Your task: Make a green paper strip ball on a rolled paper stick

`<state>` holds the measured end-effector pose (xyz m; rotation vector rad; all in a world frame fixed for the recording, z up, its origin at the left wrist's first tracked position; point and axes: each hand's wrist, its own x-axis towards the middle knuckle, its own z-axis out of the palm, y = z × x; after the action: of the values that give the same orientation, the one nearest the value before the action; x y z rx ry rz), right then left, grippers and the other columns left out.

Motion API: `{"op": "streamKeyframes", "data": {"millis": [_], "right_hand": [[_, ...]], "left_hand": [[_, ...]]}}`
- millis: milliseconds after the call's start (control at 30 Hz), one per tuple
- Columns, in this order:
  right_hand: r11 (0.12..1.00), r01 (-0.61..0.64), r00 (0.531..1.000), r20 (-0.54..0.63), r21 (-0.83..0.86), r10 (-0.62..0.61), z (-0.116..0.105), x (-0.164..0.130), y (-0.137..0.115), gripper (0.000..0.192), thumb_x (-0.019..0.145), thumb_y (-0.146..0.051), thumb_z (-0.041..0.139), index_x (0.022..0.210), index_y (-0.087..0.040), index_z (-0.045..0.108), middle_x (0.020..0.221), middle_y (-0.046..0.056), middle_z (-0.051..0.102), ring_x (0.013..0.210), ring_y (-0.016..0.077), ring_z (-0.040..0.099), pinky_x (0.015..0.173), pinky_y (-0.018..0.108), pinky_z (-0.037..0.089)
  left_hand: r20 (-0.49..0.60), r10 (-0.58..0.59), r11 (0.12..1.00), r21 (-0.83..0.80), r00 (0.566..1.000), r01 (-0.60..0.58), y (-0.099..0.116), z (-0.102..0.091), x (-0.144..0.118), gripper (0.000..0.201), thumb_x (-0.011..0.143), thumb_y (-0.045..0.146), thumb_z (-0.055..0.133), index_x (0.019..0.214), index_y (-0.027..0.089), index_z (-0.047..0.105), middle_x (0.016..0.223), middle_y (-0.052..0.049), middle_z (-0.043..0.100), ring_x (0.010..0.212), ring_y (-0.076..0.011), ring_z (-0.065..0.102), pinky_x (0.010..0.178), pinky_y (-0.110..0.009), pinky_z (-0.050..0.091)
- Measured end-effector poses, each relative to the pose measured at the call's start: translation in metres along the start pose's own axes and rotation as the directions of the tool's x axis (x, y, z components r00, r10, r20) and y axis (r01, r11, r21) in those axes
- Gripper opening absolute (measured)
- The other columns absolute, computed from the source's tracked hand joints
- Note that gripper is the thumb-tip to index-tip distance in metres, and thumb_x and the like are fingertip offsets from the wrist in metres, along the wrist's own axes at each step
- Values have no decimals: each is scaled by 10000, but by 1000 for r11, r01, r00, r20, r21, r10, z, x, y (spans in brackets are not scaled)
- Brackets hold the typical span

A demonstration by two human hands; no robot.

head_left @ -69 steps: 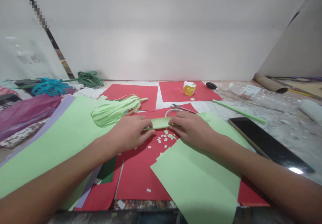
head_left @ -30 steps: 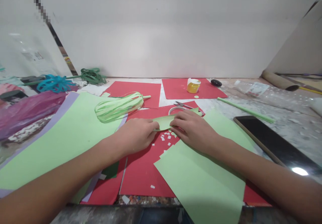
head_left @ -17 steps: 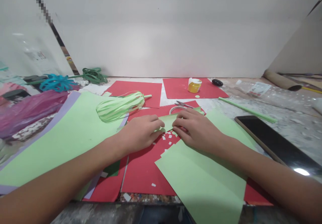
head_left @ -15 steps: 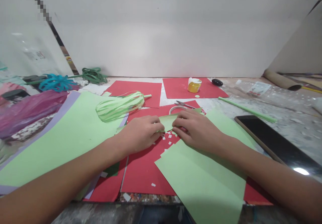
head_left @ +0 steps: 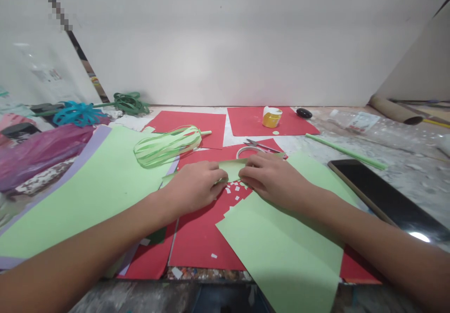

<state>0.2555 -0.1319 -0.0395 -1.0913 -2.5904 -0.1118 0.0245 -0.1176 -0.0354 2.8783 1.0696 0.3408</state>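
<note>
Between my two hands a strip of light green paper point(head_left: 232, 170) stretches sideways over red paper point(head_left: 200, 238). My left hand point(head_left: 197, 184) pinches its lower edge with curled fingers. On the other side, my right hand point(head_left: 269, 174) grips the same strip, fingers bent and close to the left ones. Small white paper scraps point(head_left: 237, 189) lie just below the strip. Behind the right hand are scissors point(head_left: 262, 146) and a white ring point(head_left: 246, 150), partly covered. A large light green sheet point(head_left: 288, 252) lies under my right forearm.
At left, a fringed green paper tassel point(head_left: 168, 146) rests on a green sheet point(head_left: 105, 186). Farther back stand a yellow jar point(head_left: 272, 117) and a black oval object point(head_left: 303, 113). A phone point(head_left: 379, 195), green stick point(head_left: 346, 151) and clear plastic bottle point(head_left: 383, 127) lie right.
Both hands keep hold of the strip and have shifted only slightly, with the fingers changing position a little. The strip's upper edge looks straighter between them.
</note>
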Motion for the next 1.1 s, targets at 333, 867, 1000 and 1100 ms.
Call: {"op": "streamKeyframes", "data": {"millis": [333,867,1000,1100], "right_hand": [[999,-28,1000,14,32,28,2,0,0,236,964,-231,465,874,-182,677,852,67,611,805,190,527,701,321,383],[993,14,994,-111,117,-1,-2,2,-8,177,943,-274,522,966,-179,670,875,69,630,836,200,535,748,346,412],[994,12,993,-119,109,1,-3,3,-11,193,950,-268,515,892,-174,673,826,55,625,775,182,519,706,330,391],[995,-1,993,-116,104,13,-3,3,-11,187,945,-264,525,859,-171,663,825,50,630,774,179,514,707,324,386]], "left_hand": [[37,-121,982,-139,992,125,2,-3,2,161,899,275,526,937,206,667,865,-20,671,771,-179,614,659,-288,421],[-270,58,997,-39,961,-71,2,9,0,198,938,274,531,855,172,679,765,-21,615,710,-148,563,627,-255,402],[-291,88,994,-33,953,-102,2,11,0,190,934,238,532,846,170,685,771,-23,635,725,-149,570,647,-256,419],[-282,97,994,-12,955,-105,1,11,1,191,929,222,535,821,173,684,762,-18,645,724,-150,574,642,-256,421]]}}
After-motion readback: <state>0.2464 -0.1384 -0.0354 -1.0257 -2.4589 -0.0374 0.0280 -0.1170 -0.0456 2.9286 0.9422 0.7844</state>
